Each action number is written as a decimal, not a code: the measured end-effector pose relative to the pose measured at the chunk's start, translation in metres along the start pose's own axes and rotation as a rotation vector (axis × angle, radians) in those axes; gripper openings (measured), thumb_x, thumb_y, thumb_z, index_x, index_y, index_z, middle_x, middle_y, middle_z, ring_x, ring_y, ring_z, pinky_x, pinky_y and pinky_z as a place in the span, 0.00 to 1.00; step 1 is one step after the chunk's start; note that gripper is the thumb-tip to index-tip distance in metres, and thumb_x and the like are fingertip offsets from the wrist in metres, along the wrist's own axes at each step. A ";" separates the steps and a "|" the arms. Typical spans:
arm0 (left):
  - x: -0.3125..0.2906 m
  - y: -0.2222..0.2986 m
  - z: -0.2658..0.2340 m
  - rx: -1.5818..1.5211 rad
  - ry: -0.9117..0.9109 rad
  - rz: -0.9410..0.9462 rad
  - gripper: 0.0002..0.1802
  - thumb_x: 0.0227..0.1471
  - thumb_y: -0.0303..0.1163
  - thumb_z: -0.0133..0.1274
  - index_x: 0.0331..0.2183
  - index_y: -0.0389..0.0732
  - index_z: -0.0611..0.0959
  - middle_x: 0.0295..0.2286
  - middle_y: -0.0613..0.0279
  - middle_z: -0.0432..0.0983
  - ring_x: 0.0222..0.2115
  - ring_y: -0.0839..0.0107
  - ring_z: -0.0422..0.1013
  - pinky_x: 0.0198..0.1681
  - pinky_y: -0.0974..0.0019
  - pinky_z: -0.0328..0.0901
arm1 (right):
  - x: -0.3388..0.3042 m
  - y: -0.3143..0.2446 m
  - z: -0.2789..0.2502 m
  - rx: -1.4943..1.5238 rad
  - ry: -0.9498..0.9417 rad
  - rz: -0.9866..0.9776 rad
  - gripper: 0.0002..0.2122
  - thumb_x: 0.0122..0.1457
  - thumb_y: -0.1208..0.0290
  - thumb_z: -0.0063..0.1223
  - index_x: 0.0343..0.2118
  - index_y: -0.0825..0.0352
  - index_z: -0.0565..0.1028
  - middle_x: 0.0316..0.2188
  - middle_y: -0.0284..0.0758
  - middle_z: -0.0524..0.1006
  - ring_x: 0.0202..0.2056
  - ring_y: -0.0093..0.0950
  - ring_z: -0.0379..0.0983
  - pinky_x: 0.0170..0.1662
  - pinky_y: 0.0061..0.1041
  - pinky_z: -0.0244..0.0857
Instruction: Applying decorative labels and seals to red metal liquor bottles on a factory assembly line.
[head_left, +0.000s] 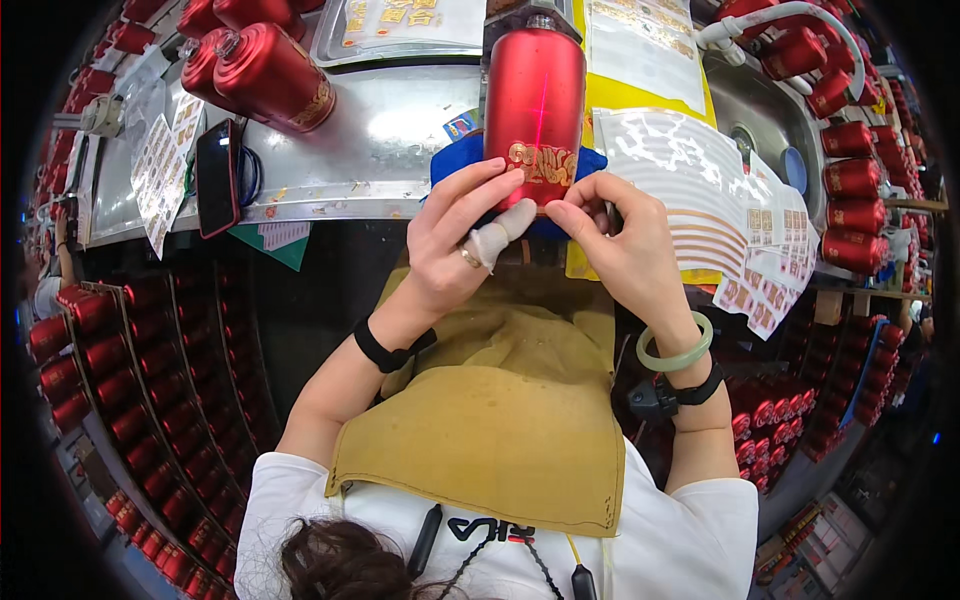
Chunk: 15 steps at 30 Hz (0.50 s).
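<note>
A glossy red bottle [536, 95] with gold decoration near its base lies in front of me on a blue cloth [455, 165], its neck pointing away. My left hand [455, 230] rests its fingers along the bottle's lower left side. A white wrap covers its thumb, which presses at the base edge. At the right of that edge, my right hand [628, 235] has thumb and forefinger pinched together; anything between them is too small to make out. Beside it, on the right, white decal sheets [665, 165] with curved gold strips lie fanned out.
Two more red bottles [275, 85] lie on the metal table [390, 130] at left, near a phone [217, 178] and hanging decal sheets [165, 170]. A metal tray [395, 45] is at the back. A sink [790, 120] is at right. Racks of red bottles [140, 350] line both sides.
</note>
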<state>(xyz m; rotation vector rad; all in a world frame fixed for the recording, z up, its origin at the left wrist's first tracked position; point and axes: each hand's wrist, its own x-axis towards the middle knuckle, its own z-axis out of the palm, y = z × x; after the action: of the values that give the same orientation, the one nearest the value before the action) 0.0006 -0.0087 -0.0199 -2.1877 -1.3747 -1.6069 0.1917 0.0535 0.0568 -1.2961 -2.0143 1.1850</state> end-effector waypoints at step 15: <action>-0.015 0.002 0.017 -0.063 0.224 -0.207 0.15 0.42 0.15 0.68 0.36 0.38 0.88 0.42 0.57 0.83 0.42 0.54 0.80 0.43 0.60 0.76 | 0.001 0.005 -0.024 -0.079 -0.111 0.062 0.12 0.60 0.66 0.63 0.31 0.74 0.79 0.23 0.40 0.77 0.24 0.28 0.67 0.31 0.28 0.63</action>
<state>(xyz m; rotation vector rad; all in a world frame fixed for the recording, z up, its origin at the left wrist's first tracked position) 0.0140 -0.0094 -0.0382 -1.8757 -1.5419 -1.9222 0.2117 0.0651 0.0645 -1.3668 -2.1330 1.2423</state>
